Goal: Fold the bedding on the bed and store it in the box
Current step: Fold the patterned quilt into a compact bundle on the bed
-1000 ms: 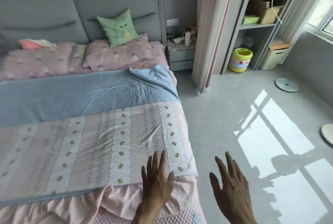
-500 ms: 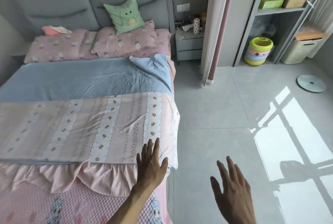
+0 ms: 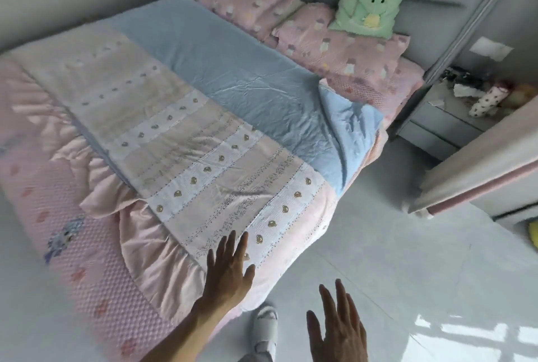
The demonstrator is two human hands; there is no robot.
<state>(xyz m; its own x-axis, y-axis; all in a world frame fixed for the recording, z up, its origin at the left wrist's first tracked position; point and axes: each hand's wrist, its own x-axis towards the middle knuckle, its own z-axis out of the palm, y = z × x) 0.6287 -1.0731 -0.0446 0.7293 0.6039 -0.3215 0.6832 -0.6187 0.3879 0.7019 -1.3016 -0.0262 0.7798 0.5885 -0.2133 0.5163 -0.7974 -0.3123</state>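
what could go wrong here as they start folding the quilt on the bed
1. The striped quilt already hangs over the bed's corner near the left hand; pulled from there, it might slide onto the floor.
2. The blue side is turned back unevenly, with a flipped corner, so a fold could come out crooked.
3. The right hand hovers off the bed holding nothing; a one-handed lift would likely bunch the fabric.

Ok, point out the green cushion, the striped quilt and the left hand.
green cushion [image 3: 371,2]: head view, middle of its front.
striped quilt [image 3: 203,158]: head view, middle of its top.
left hand [image 3: 230,271]: head view, back of the hand.
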